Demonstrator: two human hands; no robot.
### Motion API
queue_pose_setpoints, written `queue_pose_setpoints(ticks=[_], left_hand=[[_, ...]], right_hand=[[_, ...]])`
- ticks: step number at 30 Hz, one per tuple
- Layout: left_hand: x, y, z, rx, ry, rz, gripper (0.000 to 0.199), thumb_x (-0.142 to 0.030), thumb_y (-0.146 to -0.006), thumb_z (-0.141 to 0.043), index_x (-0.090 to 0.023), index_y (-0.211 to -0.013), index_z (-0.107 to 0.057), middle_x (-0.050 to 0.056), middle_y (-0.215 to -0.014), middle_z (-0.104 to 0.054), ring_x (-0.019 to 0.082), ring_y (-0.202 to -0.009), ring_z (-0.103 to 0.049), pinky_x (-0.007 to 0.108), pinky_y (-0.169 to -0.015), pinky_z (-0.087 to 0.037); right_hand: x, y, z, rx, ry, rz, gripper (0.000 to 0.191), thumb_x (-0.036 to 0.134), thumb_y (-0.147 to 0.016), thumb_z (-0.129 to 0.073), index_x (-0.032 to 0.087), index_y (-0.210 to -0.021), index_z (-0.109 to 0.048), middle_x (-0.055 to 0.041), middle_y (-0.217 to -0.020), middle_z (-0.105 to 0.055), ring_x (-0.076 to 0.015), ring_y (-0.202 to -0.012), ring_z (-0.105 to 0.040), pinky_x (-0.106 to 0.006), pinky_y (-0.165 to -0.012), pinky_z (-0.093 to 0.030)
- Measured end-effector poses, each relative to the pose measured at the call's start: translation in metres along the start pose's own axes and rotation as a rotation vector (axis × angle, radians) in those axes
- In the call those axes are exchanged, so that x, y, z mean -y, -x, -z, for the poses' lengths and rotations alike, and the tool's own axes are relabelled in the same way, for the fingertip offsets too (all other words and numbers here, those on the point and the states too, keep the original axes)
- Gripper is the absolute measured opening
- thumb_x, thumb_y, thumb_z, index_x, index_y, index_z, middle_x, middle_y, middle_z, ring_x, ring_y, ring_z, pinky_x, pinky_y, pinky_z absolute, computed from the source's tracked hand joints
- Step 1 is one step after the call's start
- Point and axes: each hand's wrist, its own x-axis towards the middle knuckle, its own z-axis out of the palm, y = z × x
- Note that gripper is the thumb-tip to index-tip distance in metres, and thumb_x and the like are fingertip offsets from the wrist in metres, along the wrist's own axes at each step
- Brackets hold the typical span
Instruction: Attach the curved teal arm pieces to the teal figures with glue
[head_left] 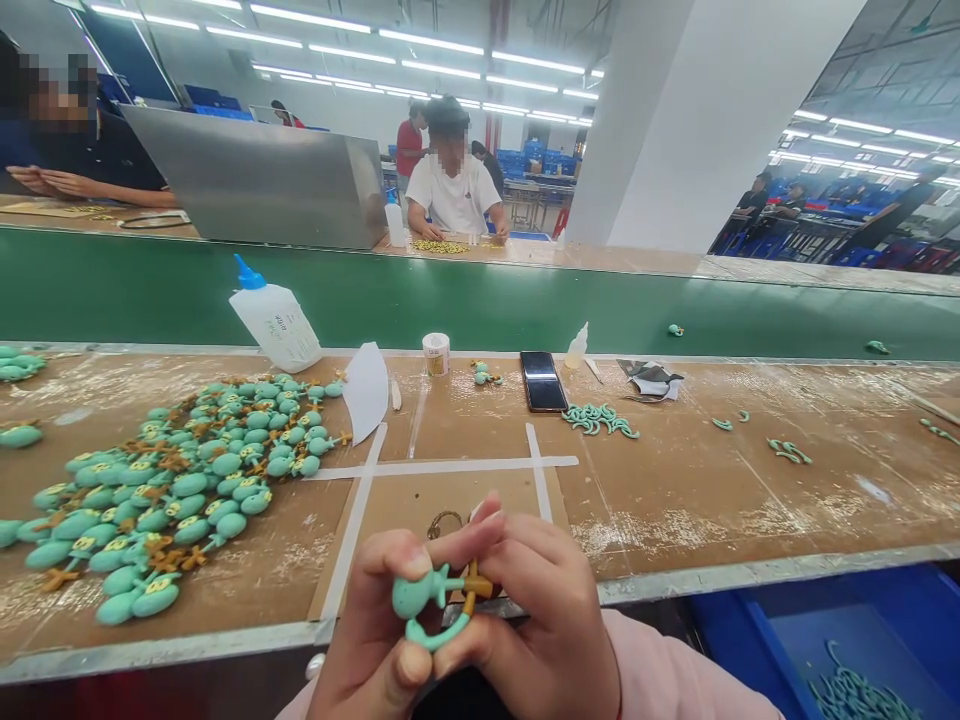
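Observation:
A small toy figurine [412, 597] with a round teal head and a brown body is held between my two hands, above the table's front edge. My left hand [371, 600] is closed around its head end. Closed fingers of my right hand [547, 590] pinch its brown end. A curved teal piece [437, 637] reaches from the left fingertips to a brown stub on the body, by my right thumb. Loose curved teal pieces [600, 420] lie beside the phone. To the left spreads a big heap of similar teal-and-brown figurines [225, 465].
Behind the heap stands a white bottle with a blue tip [276, 325]. A tape roll [436, 355], a phone [544, 381] and a small dropper bottle [577, 346] line the back. A green conveyor belt [480, 300] runs beyond. At lower right, a blue bin [750, 630] holds curved pieces.

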Motion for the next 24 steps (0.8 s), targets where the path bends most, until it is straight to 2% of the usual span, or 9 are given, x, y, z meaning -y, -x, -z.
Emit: queue_pose_setpoints(ticks=[10, 15, 19, 24], left_hand=[[0.003, 0.000, 0.003, 0.025, 0.010, -0.021, 0.026, -0.039, -0.082, -0.071, -0.030, -0.101, -0.055, 0.010, -0.126, -0.071, 0.033, -0.139, -0.043, 0.053, -0.107, -0.041], [0.005, -0.003, 0.005, 0.137, -0.014, -0.084, 0.023, -0.038, -0.088, -0.064, -0.030, -0.107, -0.054, 0.010, -0.130, -0.069, 0.029, -0.138, -0.045, 0.050, -0.110, -0.039], [0.005, -0.006, 0.006, 0.251, -0.064, -0.124, 0.021, -0.036, -0.093, -0.057, -0.032, -0.113, -0.052, 0.008, -0.136, -0.065, 0.027, -0.141, -0.041, 0.050, -0.111, -0.036], [0.001, -0.010, 0.004, 0.329, -0.118, -0.196, 0.026, -0.038, -0.093, -0.057, -0.034, -0.118, -0.052, 0.005, -0.135, -0.065, 0.026, -0.142, -0.039, 0.052, -0.116, -0.024]], right_hand=[[0.001, -0.002, 0.003, 0.025, 0.008, -0.003, 0.052, 0.064, -0.090, -0.049, 0.018, -0.074, -0.068, -0.0036, -0.063, -0.063, -0.0149, -0.060, -0.057, -0.028, -0.056, -0.043], [0.002, -0.001, 0.006, 0.081, -0.007, -0.008, 0.046, 0.059, -0.091, -0.053, 0.018, -0.085, -0.072, -0.0051, -0.067, -0.064, -0.0168, -0.062, -0.058, -0.029, -0.058, -0.045], [0.002, -0.001, 0.008, 0.091, -0.028, -0.004, 0.038, 0.053, -0.089, -0.060, 0.017, -0.083, -0.071, -0.0041, -0.066, -0.063, -0.0159, -0.061, -0.057, -0.028, -0.056, -0.044], [-0.006, -0.003, 0.015, 0.136, 0.044, 0.161, 0.031, 0.048, -0.086, -0.066, 0.017, -0.083, -0.066, -0.0048, -0.072, -0.067, -0.0173, -0.067, -0.061, -0.029, -0.062, -0.046]])
